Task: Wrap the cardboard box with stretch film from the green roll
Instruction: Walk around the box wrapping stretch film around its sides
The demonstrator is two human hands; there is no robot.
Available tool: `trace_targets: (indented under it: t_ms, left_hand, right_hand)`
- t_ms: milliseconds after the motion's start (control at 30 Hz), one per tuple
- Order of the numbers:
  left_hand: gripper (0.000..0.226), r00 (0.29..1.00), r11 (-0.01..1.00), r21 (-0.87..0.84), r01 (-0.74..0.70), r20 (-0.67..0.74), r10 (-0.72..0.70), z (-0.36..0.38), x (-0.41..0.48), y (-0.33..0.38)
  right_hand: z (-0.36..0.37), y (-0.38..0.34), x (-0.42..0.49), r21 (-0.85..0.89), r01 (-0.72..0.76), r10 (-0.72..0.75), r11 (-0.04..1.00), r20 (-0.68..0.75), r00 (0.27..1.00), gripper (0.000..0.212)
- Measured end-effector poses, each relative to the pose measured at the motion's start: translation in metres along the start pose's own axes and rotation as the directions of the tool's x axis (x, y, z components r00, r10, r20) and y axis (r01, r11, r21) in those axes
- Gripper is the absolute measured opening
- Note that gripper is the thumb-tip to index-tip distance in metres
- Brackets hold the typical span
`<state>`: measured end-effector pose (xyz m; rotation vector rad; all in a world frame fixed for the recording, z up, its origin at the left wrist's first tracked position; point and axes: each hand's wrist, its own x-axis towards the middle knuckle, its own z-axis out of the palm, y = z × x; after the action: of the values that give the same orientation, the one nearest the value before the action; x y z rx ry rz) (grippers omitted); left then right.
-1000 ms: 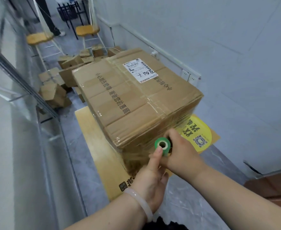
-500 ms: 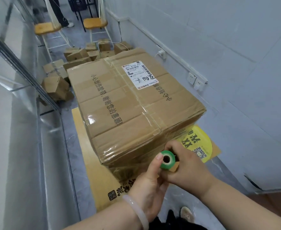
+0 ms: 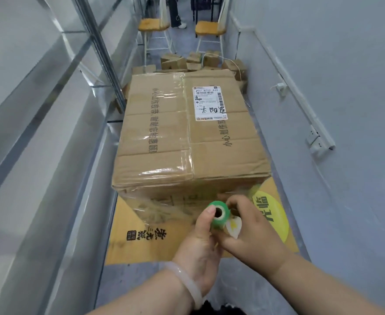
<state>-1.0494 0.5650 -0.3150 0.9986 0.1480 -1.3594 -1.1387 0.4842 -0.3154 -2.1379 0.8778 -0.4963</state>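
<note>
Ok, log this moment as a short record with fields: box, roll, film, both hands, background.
box: cardboard box, on a printed yellow board, shipping label on top
roll: green roll, at the box's near lower face
film: stretch film, wrinkled across that near face
left hand: grips the roll, thumb at its core
right hand: grips the roll from the right
background: small boxes, two stools

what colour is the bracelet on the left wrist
Pale, milky white bracelet; the head view shows it.
</note>
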Motion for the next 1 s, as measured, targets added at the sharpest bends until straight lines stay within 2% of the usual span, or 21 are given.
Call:
trace_targets:
  t_ms: [33,133,167,233,300,400,467,567,600,700,767,867,1000]
  left_hand:
    - [0.041,1.0,1.0,0.0,-0.011,-0.014,0.011,0.002,0.001,-0.004]
    - [0.098,0.999,0.999,0.022,-0.026,-0.047,0.027,0.006,0.009,-0.011]
    - [0.11,0.998,1.0,0.022,-0.022,-0.057,0.023,0.006,0.013,-0.012]
    - [0.116,0.997,0.999,0.039,-0.01,-0.073,0.013,0.005,0.021,-0.014]
    - [0.125,0.998,1.0,0.027,0.003,-0.056,-0.001,0.006,0.027,-0.015]
    - [0.142,0.999,0.999,0.025,0.033,-0.021,-0.032,0.009,0.031,-0.02]
    - [0.137,0.999,0.999,0.037,0.031,-0.011,-0.031,0.013,0.032,-0.023]
    - [0.12,1.0,0.998,0.068,0.009,0.027,-0.011,0.023,0.033,-0.023]
    - [0.124,0.999,0.998,0.057,-0.003,0.034,0.001,0.027,0.033,-0.023]
    - [0.153,0.998,0.998,0.007,-0.059,-0.025,0.059,0.035,0.034,-0.025]
    - [0.155,0.993,0.996,-0.015,-0.093,-0.074,0.092,0.04,0.037,-0.031]
    - [0.15,0.971,0.985,-0.055,-0.164,-0.187,0.152,0.053,0.04,-0.037]
    - [0.143,0.912,0.951,-0.106,-0.291,-0.333,0.242,0.071,0.048,-0.044]
  right_hand:
    - [-0.002,0.001,0.0,0.034,-0.005,0.005,0.999,-0.003,1.0,0.04]
    - [-0.007,0.006,0.006,0.098,0.002,-0.002,0.995,0.0,1.0,0.046]
    - [-0.008,0.008,0.009,0.082,0.017,-0.018,0.997,0.012,1.0,0.05]
    - [-0.011,0.012,0.012,-0.008,0.069,-0.069,0.998,0.029,0.997,0.049]
    - [-0.011,0.015,0.013,-0.055,0.078,-0.077,0.995,0.023,0.997,0.038]
    - [-0.012,0.017,0.009,-0.023,-0.023,0.024,0.999,0.013,1.0,0.037]
    - [-0.015,0.02,0.007,0.006,-0.066,0.066,0.998,-0.022,0.998,0.041]
    - [-0.028,0.02,0.009,-0.022,-0.018,0.017,1.0,-0.034,0.999,0.043]
    - [-0.032,0.021,0.012,-0.044,0.016,-0.017,0.999,-0.027,1.0,0.042]
    - [-0.043,0.027,0.022,-0.115,0.118,-0.118,0.986,0.011,0.993,0.034]
    - [-0.049,0.036,0.026,-0.176,0.202,-0.191,0.964,0.079,0.979,0.029]
    - [-0.062,0.048,0.033,-0.206,0.291,-0.249,0.934,0.21,0.946,0.038]
    - [-0.085,0.06,0.05,-0.209,0.471,-0.35,0.857,0.437,0.829,0.058]
